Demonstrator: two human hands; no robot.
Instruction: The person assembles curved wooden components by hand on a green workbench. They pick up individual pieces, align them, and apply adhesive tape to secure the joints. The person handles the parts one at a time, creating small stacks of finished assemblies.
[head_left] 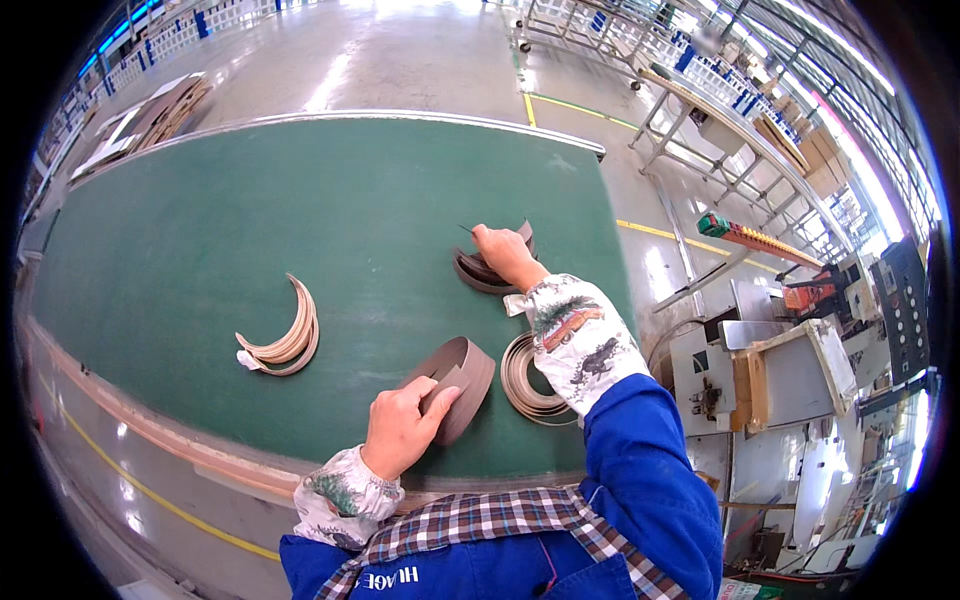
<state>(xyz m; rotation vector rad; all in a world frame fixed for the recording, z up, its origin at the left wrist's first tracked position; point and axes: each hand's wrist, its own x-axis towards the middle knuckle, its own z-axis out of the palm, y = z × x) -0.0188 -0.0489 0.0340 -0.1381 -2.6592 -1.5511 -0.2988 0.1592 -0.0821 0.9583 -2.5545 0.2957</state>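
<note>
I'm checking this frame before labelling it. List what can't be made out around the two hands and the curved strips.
Head view only:
- Left hand covers part of the brown strip stack; its grip underneath is hidden.
- Right hand covers the dark coil; the thin item at its fingers is too small to identify.
- The patterned sleeve hides part of the pale coil.
- Strip count in the crescent pile is too fine to tell.

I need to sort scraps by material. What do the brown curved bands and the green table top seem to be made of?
The brown bands under the left hand look like thin, matte, flexible strip, perhaps veneer or edge banding: they curl into loops. The green table top looks like felt or rubber matting, dull and without glare.
</note>
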